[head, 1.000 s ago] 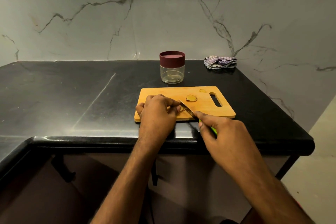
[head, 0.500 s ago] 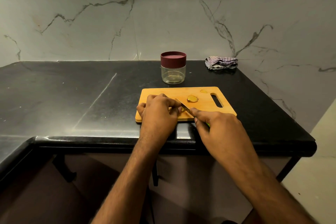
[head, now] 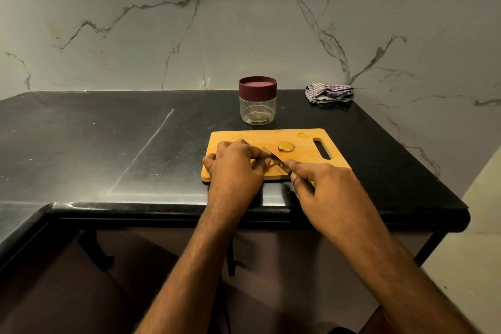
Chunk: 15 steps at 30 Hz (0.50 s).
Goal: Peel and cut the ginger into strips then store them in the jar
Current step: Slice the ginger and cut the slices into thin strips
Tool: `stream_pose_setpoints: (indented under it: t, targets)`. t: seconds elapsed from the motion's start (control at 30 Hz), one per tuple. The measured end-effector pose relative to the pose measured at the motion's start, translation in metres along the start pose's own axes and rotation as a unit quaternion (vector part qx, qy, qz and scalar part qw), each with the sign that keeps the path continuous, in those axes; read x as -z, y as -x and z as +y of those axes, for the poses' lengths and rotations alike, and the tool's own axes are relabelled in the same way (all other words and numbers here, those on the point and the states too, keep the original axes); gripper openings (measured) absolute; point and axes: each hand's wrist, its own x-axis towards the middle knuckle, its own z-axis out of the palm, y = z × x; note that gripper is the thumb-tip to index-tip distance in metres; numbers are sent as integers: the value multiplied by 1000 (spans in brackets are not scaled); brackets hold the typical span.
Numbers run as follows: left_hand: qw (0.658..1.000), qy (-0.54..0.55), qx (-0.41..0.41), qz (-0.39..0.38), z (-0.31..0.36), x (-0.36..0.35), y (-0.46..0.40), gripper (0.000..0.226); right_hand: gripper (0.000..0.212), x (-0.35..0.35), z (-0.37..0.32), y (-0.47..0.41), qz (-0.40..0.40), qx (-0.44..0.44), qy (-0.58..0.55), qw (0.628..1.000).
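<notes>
I see both hands crowding the near edge of the cutting board (head: 244, 135): my left hand (head: 235, 164) covers its near-left part, my right hand (head: 325, 184) and the knife (head: 273, 158) block the near middle. Two ginger slices (head: 286, 146) lie toward the board's right, near the handle slot (head: 321, 148). Straight behind the board stands the lidded jar (head: 257, 104), close to its far edge. A crumpled cloth (head: 329, 93) sits in the far right corner against the wall. The countertop (head: 95, 138) to the left lies wide and bare.
</notes>
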Motion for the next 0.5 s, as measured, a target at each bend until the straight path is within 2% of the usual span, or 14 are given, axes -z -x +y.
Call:
stream_pose_setpoints:
  t: [0.5]
  targets:
    - [1000,-4,3,-9,-1,-1,-1,18,39,-3,-1,12,21,6,8,1000]
